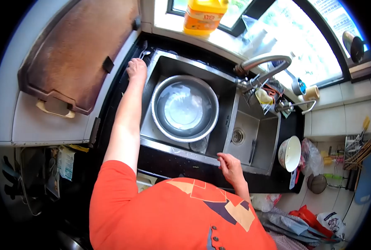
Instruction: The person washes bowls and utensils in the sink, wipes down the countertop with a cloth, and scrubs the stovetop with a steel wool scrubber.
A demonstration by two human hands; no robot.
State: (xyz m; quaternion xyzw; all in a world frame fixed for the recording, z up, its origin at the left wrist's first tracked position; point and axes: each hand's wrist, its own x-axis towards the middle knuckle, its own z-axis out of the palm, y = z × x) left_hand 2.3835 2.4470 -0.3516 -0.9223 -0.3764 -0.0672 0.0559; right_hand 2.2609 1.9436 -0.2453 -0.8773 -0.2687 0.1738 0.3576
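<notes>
My left hand is stretched out to the far left corner of the sink, over the black counter. Its fingers are curled, and a thin shiny metal utensil, spoon-like, sticks out just beyond them. The fingertips are partly hidden. Close to my body, my right hand hovers at the front rim of the sink with its fingers curled in and nothing visible in them. Between the hands, a round metal basin with clear water stands in the larger bowl of the steel sink.
A curved faucet rises behind the sink divider. On the right counter is a patterned white bowl. A yellow jug stands on the windowsill. At left lies a large brown board. Utensils hang on the right wall.
</notes>
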